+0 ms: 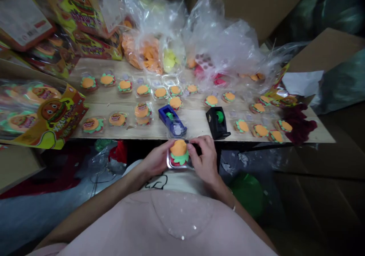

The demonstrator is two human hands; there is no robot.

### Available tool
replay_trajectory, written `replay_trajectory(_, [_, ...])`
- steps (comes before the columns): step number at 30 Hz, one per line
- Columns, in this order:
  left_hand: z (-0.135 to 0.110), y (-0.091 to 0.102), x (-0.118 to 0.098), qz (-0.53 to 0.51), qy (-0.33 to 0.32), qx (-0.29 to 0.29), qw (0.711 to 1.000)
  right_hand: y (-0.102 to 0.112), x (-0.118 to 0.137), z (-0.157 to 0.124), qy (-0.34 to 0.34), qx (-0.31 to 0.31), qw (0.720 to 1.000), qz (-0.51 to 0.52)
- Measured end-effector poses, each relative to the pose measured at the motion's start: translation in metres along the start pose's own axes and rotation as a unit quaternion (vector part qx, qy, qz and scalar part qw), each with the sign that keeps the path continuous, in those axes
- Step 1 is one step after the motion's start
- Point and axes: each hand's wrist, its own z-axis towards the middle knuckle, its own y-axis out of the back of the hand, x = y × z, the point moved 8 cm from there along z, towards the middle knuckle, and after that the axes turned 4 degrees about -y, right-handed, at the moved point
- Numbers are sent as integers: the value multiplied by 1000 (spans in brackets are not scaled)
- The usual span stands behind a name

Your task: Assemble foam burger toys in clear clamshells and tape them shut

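Note:
In front of my body, just off the table's near edge, I hold a clear plastic clamshell with a gummy burger (179,151) in it. The burger shows an orange bun, green frill and red layer. My left hand (157,158) grips the clamshell by its left side. Thumb and fingers of my right hand (204,155) close on its right edge near the top. The clear lid stands raised over a blue tape dispenser (172,120). A black tape dispenser (217,122) with green tape sits beyond my right hand.
Several packed burgers stand in rows on the wooden table (194,125). A printed display box (61,113) full of them is at the left. Plastic bags (219,39) of orange, yellow and red pieces lie along the back. Dark red cloth (299,123) lies at the right end.

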Motion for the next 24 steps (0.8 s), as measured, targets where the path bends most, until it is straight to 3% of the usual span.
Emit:
replay_trajectory(3, [5,-1,-4,-12,13,34,999,-7,5,4,15,31,999,-20])
replay_trajectory(6, [9,-1,-13,-1,0,39,999,-8,3,9,7,24,998,58])
replay_trajectory(12, [12,-3,-27,0,-26,33,999,-19,-13,11,-106,76,964,230])
replay_trajectory(14, [11,-4,-27,10,-24,45,999,-21,-10,9,-88,81,975,185])
replay_trajectory(18, [5,1,-28,83,-48,21,995,-12,-5,10,-33,13,997,67])
replay_trajectory(21, [1,3,-26,136,-56,4,989,-8,-29,18,-110,-34,983,144])
replay_trajectory(24, [-1,4,-21,176,-48,-5,983,-30,-59,29,-235,28,923,304])
